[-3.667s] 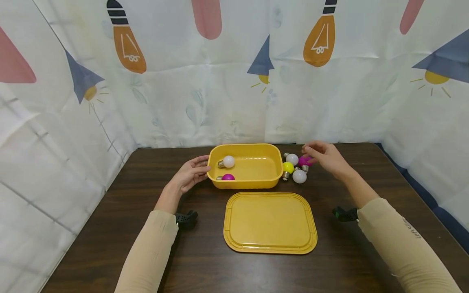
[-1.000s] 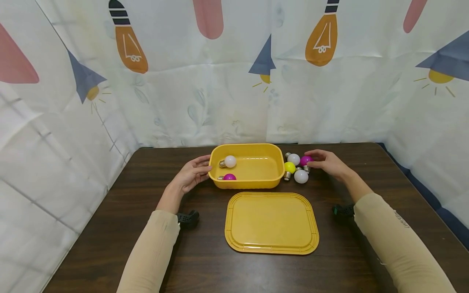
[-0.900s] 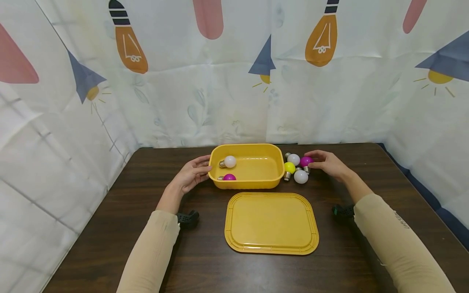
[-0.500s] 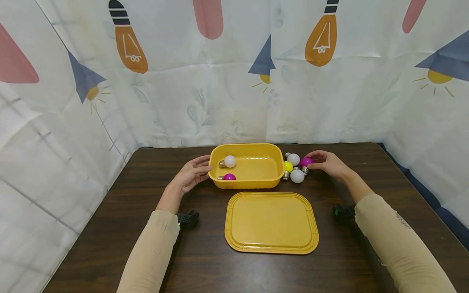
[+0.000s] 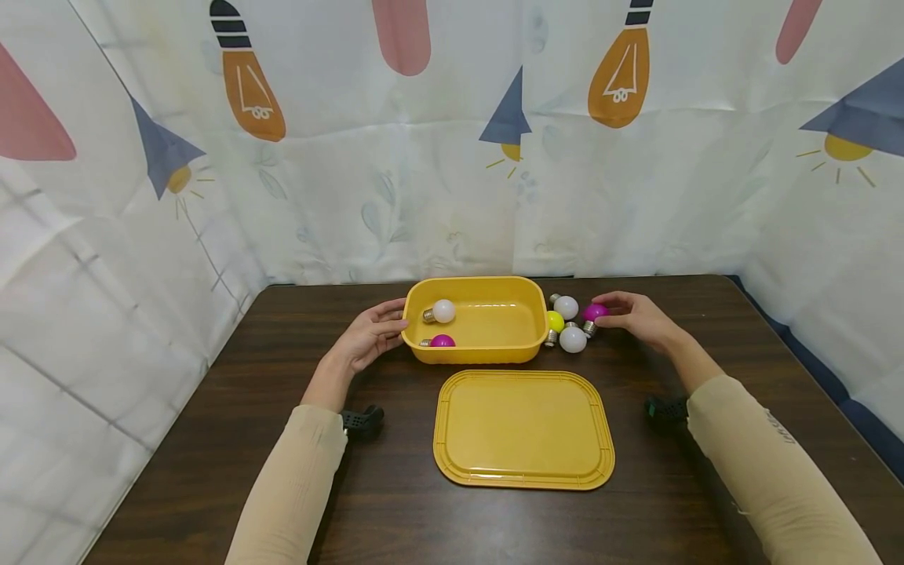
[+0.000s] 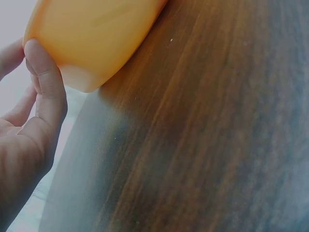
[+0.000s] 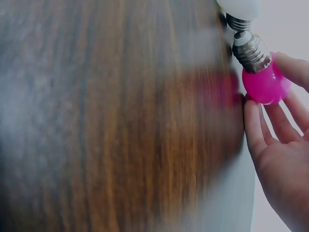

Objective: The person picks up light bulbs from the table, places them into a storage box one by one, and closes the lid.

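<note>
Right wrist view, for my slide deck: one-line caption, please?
Right hand pinches a magenta bulb just above the dark wooden table.

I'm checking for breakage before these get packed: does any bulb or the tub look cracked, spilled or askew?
Nothing stands out. The tub sits level with two bulbs lying inside, the lid lies flat, and the magenta bulb in the right hand looks whole.

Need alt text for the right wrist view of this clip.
A person's right hand pinches a round magenta plastic light bulb with a silver screw base between thumb and fingers, just above a dark brown wooden table. A white bulb's screw base shows at the top edge.
</note>
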The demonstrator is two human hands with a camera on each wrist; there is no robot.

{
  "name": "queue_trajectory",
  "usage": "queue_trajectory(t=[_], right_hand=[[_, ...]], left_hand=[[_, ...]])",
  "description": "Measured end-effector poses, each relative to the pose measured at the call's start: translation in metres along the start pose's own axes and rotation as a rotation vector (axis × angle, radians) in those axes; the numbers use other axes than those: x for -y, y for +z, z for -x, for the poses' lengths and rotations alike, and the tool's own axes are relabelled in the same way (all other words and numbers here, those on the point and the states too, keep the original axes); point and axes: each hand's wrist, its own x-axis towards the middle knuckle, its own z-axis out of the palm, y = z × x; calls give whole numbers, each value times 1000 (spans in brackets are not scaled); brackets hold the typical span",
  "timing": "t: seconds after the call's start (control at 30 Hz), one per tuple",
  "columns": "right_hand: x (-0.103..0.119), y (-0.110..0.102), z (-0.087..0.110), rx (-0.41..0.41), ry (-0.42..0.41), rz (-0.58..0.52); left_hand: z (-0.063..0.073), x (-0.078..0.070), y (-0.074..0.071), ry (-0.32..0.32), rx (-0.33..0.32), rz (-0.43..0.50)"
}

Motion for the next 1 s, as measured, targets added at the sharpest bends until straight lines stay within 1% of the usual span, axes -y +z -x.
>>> queue_trajectory(t=[0.33, 0.7, 0.83, 1.0], right_hand=[[-12, -4, -2, -26, 5, -7], [-8, -6, 6, -22, -4, 11], [-9, -6, 7, -17, -9, 9], [-11, -7, 7, -30, 4, 17]], left_hand=[[-1, 0, 0, 0, -5, 4], [-1, 0, -2, -3, -3, -6], [0, -1, -2, -4, -3, -4], [-1, -1, -1, 1, 0, 0]])
